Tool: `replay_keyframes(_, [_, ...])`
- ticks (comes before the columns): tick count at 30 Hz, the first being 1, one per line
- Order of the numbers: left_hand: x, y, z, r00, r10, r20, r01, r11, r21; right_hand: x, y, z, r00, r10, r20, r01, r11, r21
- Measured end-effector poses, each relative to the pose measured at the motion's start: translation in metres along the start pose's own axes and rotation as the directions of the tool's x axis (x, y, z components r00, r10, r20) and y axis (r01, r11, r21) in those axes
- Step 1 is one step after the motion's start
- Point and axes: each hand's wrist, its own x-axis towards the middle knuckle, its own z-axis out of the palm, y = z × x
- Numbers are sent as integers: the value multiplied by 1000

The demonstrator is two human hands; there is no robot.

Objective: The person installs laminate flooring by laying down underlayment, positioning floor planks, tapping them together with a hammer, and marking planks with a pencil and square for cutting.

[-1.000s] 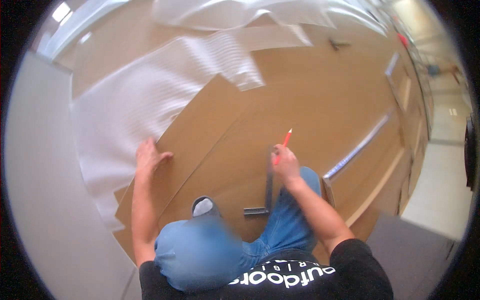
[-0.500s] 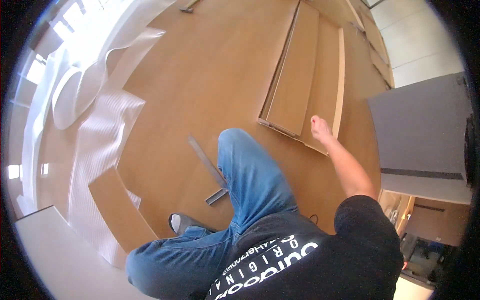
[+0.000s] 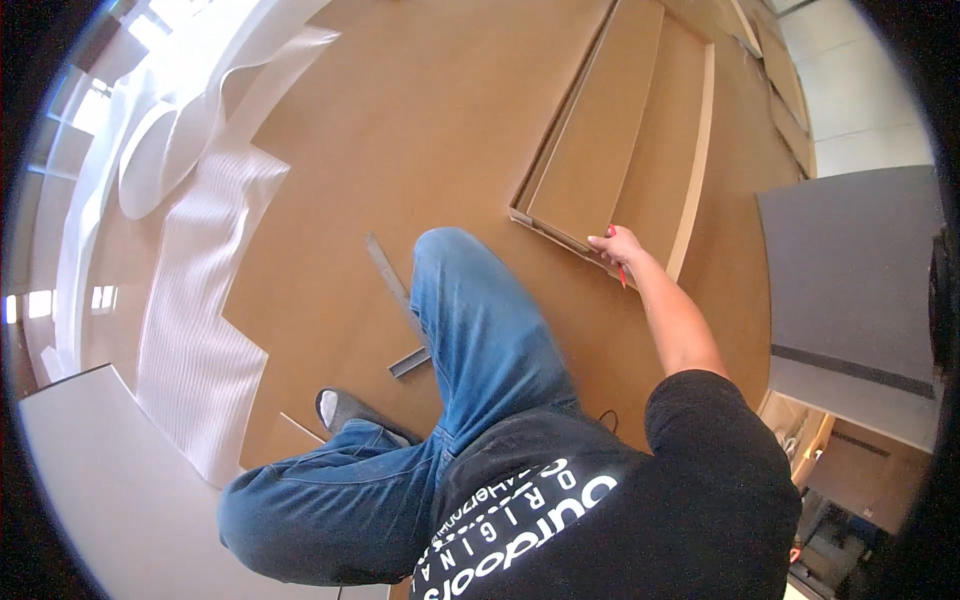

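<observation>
My right hand (image 3: 618, 246) is closed around a thin red pencil (image 3: 623, 274), which sticks out below the fingers. It reaches the near end of a long brown panel (image 3: 598, 130), its fingertips at the panel's corner. That panel lies in a shallow, open cardboard box (image 3: 697, 150) with a pale side edge. My left hand is out of view. In front of my bent knee lies a metal square (image 3: 388, 272), its thicker arm (image 3: 408, 362) beside my shin.
Clear wrapping with fine ribs (image 3: 205, 300) runs along the left side of the brown floor covering (image 3: 400, 120). A white board (image 3: 110, 470) lies at lower left. On the right stands a dark grey block-shaped piece (image 3: 850, 270). Several flat brown pieces (image 3: 785, 80) lie at far right.
My right hand has moved left and slightly nearer, to the panel's end, and the red pencil now shows clearly. The brown board seen by my left leg is gone from there.
</observation>
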Motion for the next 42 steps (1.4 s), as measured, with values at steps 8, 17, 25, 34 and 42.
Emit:
replay_keyframes(8, [-6, -2, -9, 1000, 9, -4, -9, 1000, -8, 3, 13, 13, 994, -101, -37, 92, 980, -177])
replay_keyframes(17, [-16, 2, -7, 999, 29, 19, -28, 999, -32, -3, 17, 23, 989, -100, -112, 97, 995, -36])
replay_keyframes(25, [-19, 15, -3, 999, 38, 35, -36, 998, -59, -40, -2, 34, 902, -384, -198, 202, 780, -592])
replay_keyframes(34, [-18, 32, 4, 999, 30, 36, -28, 998, -59, -47, 10, 32, 702, -709, -67, 244, 328, -913])
replay_keyframes(42, [-10, 93, -20, 980, 188, 71, -179, 976, -125, -73, -43, -26, 807, -462, 367, 282, -245, -928])
